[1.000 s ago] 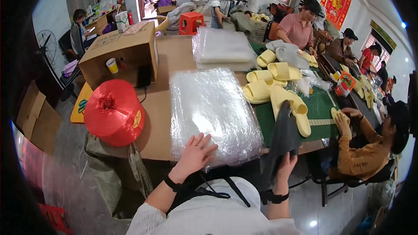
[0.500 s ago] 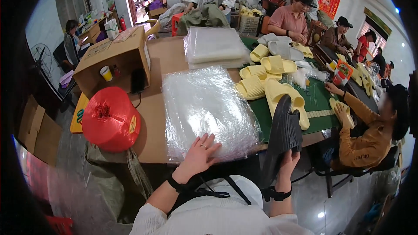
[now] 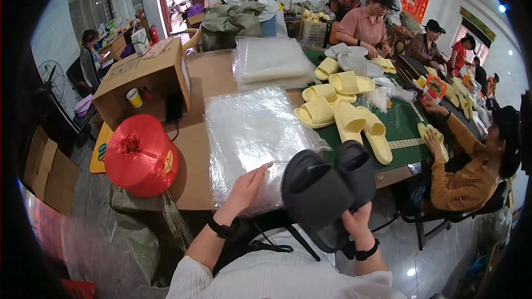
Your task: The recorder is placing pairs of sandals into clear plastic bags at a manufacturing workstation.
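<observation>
My right hand [image 3: 358,218] grips a pair of dark grey slippers [image 3: 317,195] by their lower end, in front of the table's near edge. Their broad straps face up, and the two lie side by side, slightly fanned apart. My left hand [image 3: 247,189] is over the near part of a stack of clear plastic bags [image 3: 249,127]. It is turned on its side with the fingers stretched out, and nothing shows in it. Whether its fingertips touch the top bag I cannot tell.
A red roll of plastic twine [image 3: 141,158] and an open cardboard box [image 3: 138,77] stand left. More plastic bags [image 3: 271,61] lie farther back. Several yellow slippers [image 3: 349,119] cover the green mat [image 3: 402,127]. A co-worker in a brown top [image 3: 465,182] sits at the right.
The dark slippers have turned from edge-on to straps up, and both now show. My left hand has rolled from palm-down onto its side. Across the table, a person has straightened, raising a green sack.
</observation>
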A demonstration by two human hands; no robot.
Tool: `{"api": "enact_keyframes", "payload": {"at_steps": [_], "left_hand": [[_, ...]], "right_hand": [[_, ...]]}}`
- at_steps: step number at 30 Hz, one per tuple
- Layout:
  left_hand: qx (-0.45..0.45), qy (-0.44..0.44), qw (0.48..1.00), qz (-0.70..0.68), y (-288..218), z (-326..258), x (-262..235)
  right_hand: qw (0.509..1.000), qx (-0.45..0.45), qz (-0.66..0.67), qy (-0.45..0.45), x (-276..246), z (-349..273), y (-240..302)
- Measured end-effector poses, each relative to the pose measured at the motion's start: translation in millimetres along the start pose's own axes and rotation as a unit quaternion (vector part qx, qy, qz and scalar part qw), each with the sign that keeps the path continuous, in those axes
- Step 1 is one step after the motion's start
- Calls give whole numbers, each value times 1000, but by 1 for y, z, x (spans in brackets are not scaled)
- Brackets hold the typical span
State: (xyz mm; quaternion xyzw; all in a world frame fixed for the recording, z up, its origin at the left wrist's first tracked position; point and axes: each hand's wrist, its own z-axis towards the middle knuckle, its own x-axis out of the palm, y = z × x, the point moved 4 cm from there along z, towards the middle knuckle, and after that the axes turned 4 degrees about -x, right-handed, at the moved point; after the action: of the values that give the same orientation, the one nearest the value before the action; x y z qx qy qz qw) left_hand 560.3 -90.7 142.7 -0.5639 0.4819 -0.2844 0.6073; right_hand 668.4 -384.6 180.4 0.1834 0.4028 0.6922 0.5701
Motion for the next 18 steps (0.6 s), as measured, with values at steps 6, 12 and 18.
{"api": "enact_keyframes", "payload": {"at_steps": [6, 12, 18], "left_hand": [[42, -40, 996, -64, 15, 11, -7], [30, -57, 996, -60, 15, 7, -6], [212, -41, 970, 111, -30, -14, 14]], "right_hand": [[981, -24, -146, 121, 8, -2, 9], [966, -34, -212, 144, 3, 1, 23], [928, -87, -303, 200, 36, -17, 10]]}}
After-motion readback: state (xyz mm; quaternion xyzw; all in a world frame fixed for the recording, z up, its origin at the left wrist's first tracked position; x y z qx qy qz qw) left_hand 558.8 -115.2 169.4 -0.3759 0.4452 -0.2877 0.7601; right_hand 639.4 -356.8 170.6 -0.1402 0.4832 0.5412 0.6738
